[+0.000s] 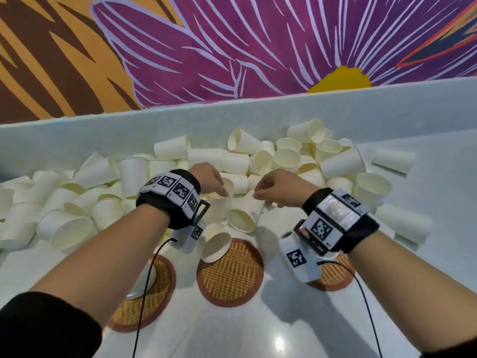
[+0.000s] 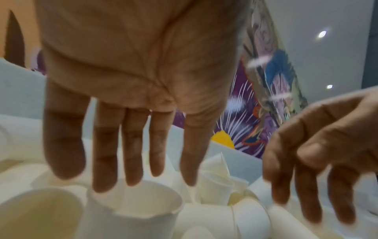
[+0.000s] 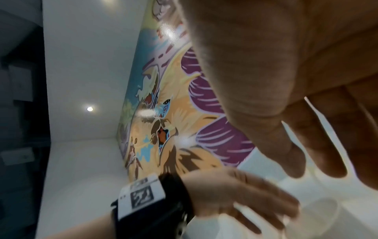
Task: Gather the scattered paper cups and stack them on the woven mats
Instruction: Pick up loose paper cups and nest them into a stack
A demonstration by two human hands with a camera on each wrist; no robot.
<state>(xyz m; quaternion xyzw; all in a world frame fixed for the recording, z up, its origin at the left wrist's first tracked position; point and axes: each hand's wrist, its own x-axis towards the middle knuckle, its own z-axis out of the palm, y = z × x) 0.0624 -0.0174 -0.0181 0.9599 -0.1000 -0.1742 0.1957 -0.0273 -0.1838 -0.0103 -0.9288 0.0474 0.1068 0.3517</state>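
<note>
Both hands hover over the heap of cream-white tapered paper cups [image 1: 258, 161], which lies behind the middle round woven straw mat with its reddish-brown rim [image 1: 232, 275] and spreads far to either side of it. The left hand [image 1: 209, 177] reaches down with fingers straight and a little spread, fingertips [image 2: 104, 182] at the rolled rim of an upright cup [image 2: 135, 208]; it grips nothing yet, and looks placed to close on that rim from above. The right hand [image 1: 276, 187] has loosely bent fingers over a cup lying on its side [image 1: 245, 215] just behind the middle mat; I cannot tell whether it pinches that cup or only touches it. A short nested stack [image 1: 215, 244] leans on the far edge of the middle mat, and the left mat [image 1: 152, 295] carries a cup partly hidden by the forearm, so stacking seems only begun. The cups are thin, matte and light, their taper letting one slide into another; the mats' coarse weave should steady a stack on the glossy pale worktop [image 1: 271, 332]. The right mat [image 1: 335, 277] is mostly hidden by the wrist gear.
</note>
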